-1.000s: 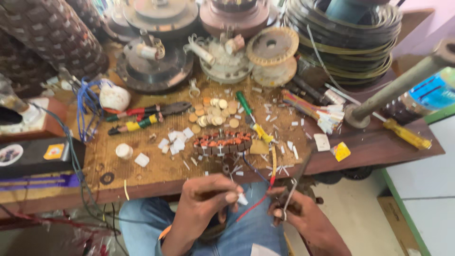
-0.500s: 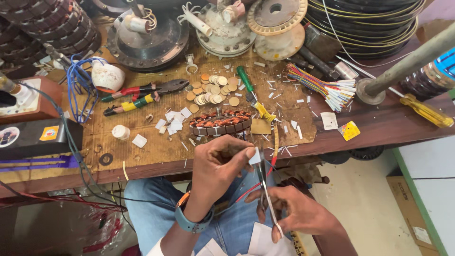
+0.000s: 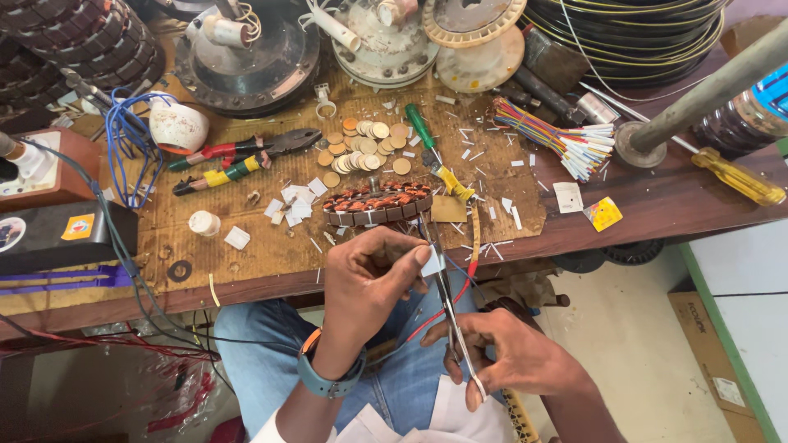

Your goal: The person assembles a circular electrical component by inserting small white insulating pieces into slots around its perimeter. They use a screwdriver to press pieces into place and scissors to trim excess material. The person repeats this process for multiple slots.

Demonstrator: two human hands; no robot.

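From where I watch, the view has dropped closer since a second ago: both hands, then low at the bench's near edge, have come up toward the wound stator [image 3: 377, 205] lying on the brown mat [image 3: 246, 230], which suggests the work on the wire end is being done right at the stator. Far left sit the pliers [image 3: 246, 152] and a white cup [image 3: 179, 125]; the pile of coins [image 3: 365, 148] lies beyond the stator. My left hand [image 3: 369, 275] is pinched shut on a small white sleeve piece [image 3: 432, 261], thumb and forefinger together. My right hand [image 3: 501, 349] is closed around the scissors [image 3: 447, 303], blades pointing up to that piece, beside a red wire [image 3: 460, 295].
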